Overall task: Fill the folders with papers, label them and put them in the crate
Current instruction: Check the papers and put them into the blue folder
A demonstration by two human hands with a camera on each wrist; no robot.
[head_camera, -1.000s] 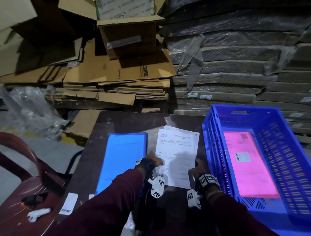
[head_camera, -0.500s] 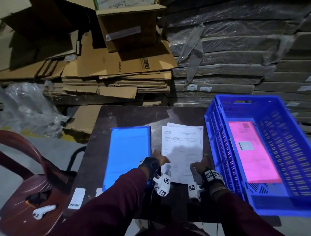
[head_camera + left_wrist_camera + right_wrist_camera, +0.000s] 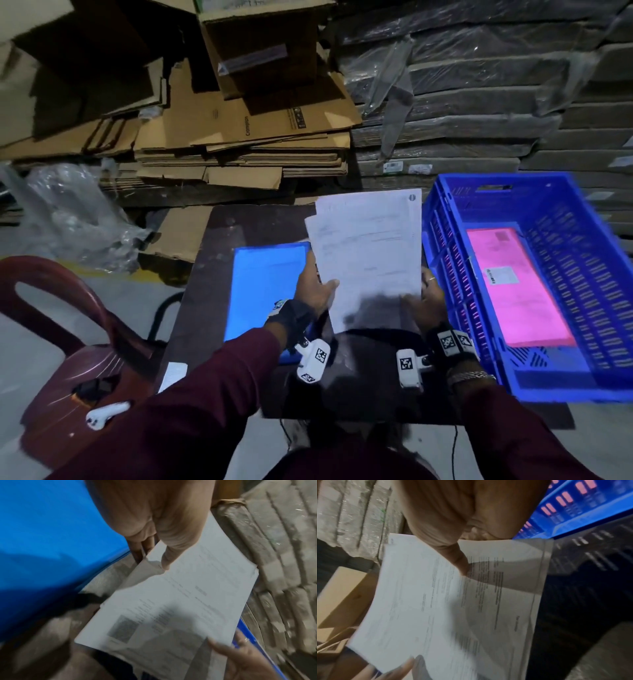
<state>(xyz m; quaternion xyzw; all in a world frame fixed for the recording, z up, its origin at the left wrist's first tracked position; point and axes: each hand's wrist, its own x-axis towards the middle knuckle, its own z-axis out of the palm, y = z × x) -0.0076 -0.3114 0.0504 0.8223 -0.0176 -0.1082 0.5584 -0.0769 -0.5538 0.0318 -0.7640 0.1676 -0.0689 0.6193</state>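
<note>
Between both hands [image 3: 313, 291], papers [image 3: 370, 253].

Print on the papers [image 3: 368, 253] seems too blurred to read.

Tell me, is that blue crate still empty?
No. A pink folder with a white label already lies flat on the floor of the blue crate, seen from the head view.

A dark red plastic chair [image 3: 61, 346] is seen left of the tabletop [image 3: 205, 308], with a small white object [image 3: 106, 414] lying on its seat. Flattened cardboard boxes [image 3: 246, 137] are stacked behind, beside plastic-wrapped board stacks [image 3: 462, 113]. Crumpled clear plastic [image 3: 72, 219] is left on the floor.
</note>
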